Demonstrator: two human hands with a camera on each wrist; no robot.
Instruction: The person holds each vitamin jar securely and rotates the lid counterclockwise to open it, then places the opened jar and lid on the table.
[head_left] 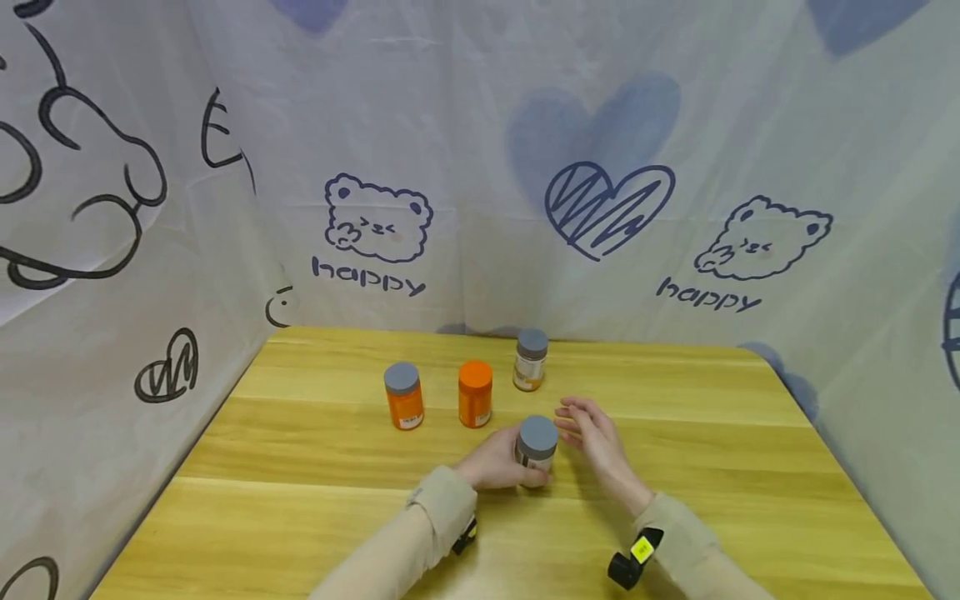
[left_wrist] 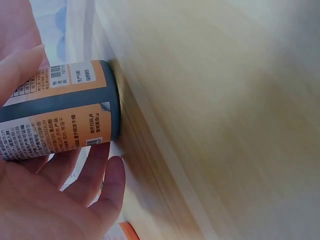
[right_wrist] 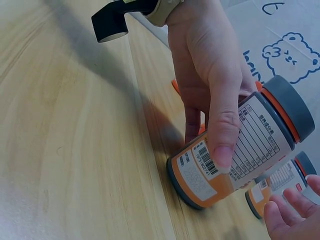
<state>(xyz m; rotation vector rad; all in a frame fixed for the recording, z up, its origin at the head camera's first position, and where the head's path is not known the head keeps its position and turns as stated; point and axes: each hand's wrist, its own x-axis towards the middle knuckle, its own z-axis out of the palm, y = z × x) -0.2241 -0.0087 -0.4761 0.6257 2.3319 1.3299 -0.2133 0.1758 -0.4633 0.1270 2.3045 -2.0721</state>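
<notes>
My left hand point(head_left: 495, 461) grips a jar point(head_left: 537, 437) with a grey lid and a white-and-orange printed label. In the right wrist view, the thumb lies across the label of this jar point(right_wrist: 250, 145) and the fingers go behind it. Its dark base is close to the wood; whether it touches, I cannot tell. To the right of the jar is my right hand point(head_left: 596, 442), fingers loosely extended and holding nothing. Those fingertips point(right_wrist: 295, 207) also show at the lower right of the right wrist view, apart from the gripped jar.
Behind the hands stand an orange bottle with a grey lid point(head_left: 405, 404), an orange bottle with an orange lid point(head_left: 475, 397) and another grey-lidded jar point(head_left: 531, 367). All are upright on the wooden table point(head_left: 300, 467). A printed cloth point(head_left: 480, 167) hangs along the table's far edge.
</notes>
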